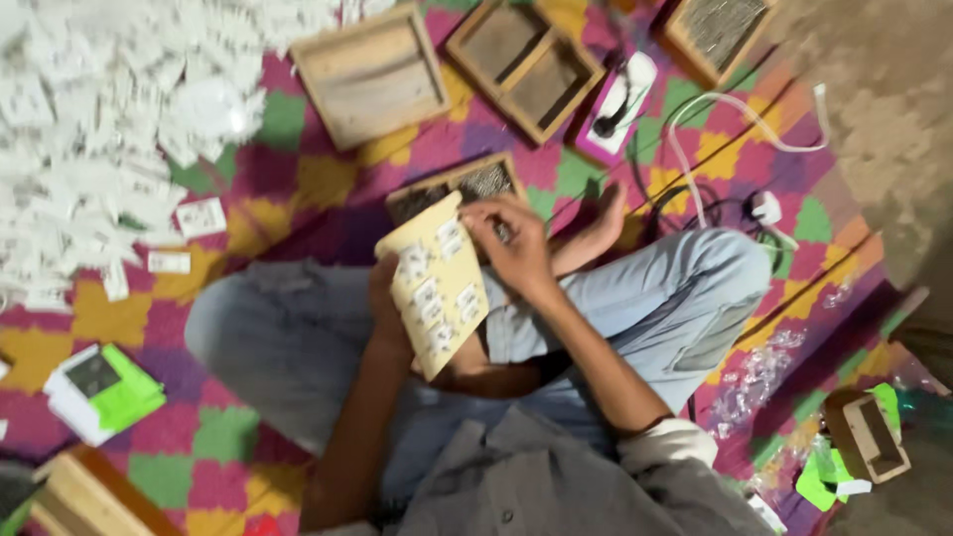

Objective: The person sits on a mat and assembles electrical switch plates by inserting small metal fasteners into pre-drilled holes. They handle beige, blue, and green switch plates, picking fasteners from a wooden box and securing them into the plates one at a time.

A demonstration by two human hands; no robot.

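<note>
Held up over the lap: a pale yellow card [437,288], gripped from behind by the left hand [385,308], whose fingers wrap its left edge and mostly hide behind it. Right hand [516,253] just above and to the right of the card, fingers [481,220] curled narrow and pinched at the card's upper right corner, touching it; cannot tell whether a small piece sits between the tips. Long axis of the card running from upper left near the right fingers down to the lower right, tilted, top end rounded and pointing away from the body toward the wooden tray [459,186] just beyond the fingers. Face of the card turned up to the camera, carrying small white rectangular tags in two loose columns, blurred, detail not readable.

Further from the fingers, well to the upper left: a big heap of white tags [99,119] spread on the patchwork floor mat [298,189] of pink, yellow, green and purple squares. Beyond the fingers, at the top: a shallow wooden box [372,74], a two-compartment wooden frame [524,67], a pink and white power strip [613,107] with a white cable [695,119]. Down left of the left hand, near the knee: a white and green packet [104,392]. Beneath both hands: crossed legs in light blue jeans [298,337].
</note>
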